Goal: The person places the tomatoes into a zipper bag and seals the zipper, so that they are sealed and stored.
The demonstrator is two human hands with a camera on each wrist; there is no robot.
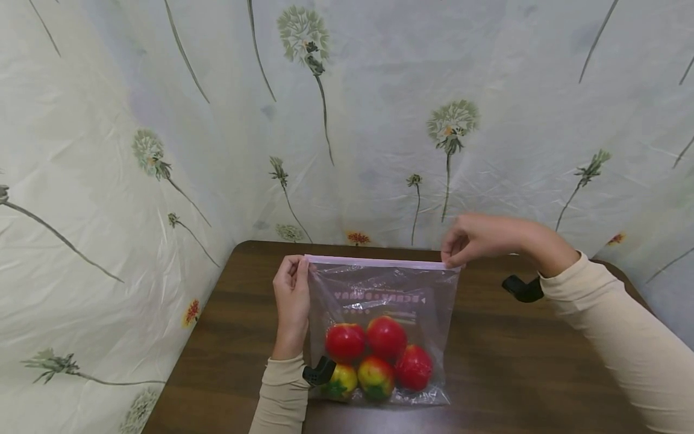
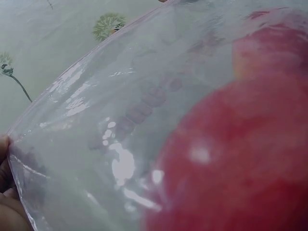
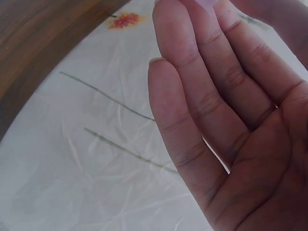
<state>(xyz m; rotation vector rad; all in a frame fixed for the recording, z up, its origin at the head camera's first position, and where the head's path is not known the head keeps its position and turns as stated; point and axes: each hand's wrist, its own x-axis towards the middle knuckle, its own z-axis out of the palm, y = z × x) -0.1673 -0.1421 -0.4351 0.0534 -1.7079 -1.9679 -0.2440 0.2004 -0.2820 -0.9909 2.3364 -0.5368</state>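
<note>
A clear zip bag (image 1: 434,319) with a lilac strip (image 1: 374,262) along its top edge is held up above the table in the head view. Inside lie several round fruits, some red (image 1: 386,336) and some yellow-green at the lower end (image 1: 376,377). My left hand (image 1: 291,289) pinches the bag's top left corner between thumb and fingers. At the other end of the strip, my right hand (image 1: 472,238) pinches the top right corner. A large red fruit (image 2: 240,159) shows blurred through the plastic in the left wrist view. Fingers of my right hand (image 3: 226,101) fill the right wrist view.
The dark brown wooden table (image 1: 520,361) has rounded far corners. A pale curtain (image 1: 368,132) printed with dandelions hangs behind it and along the left. Black wrist devices (image 1: 523,289) stick out from both beige sleeves (image 1: 612,325).
</note>
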